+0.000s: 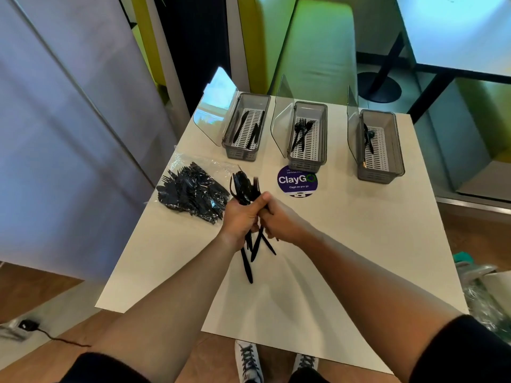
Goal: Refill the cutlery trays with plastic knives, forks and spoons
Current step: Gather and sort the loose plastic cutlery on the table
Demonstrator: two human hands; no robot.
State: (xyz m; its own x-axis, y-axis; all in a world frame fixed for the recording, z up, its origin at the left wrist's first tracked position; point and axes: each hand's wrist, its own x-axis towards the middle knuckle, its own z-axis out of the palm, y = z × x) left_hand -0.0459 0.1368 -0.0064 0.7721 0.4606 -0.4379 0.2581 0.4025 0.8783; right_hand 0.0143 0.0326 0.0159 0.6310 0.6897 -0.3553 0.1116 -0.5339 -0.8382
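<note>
A mixed bundle of cutlery (244, 189) is clasped by the left hand (240, 217) and right hand (279, 217), both grips pressed around it. It should be sorted before the trays (392, 150) at twelve o'clock are filled.

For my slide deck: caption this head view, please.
Both hands grip a bundle of black cutlery above a white table, three open trays behind.

**White desk and its load**

The white rectangular desk (345, 230) carries three grey slotted plastic cutlery trays (308, 136) with clear lids raised, ranged along its far edge. Near the left edge lies a clear plastic bag of black cutlery (190, 193). A round purple sticker (297, 181) sits before the middle tray.
</note>
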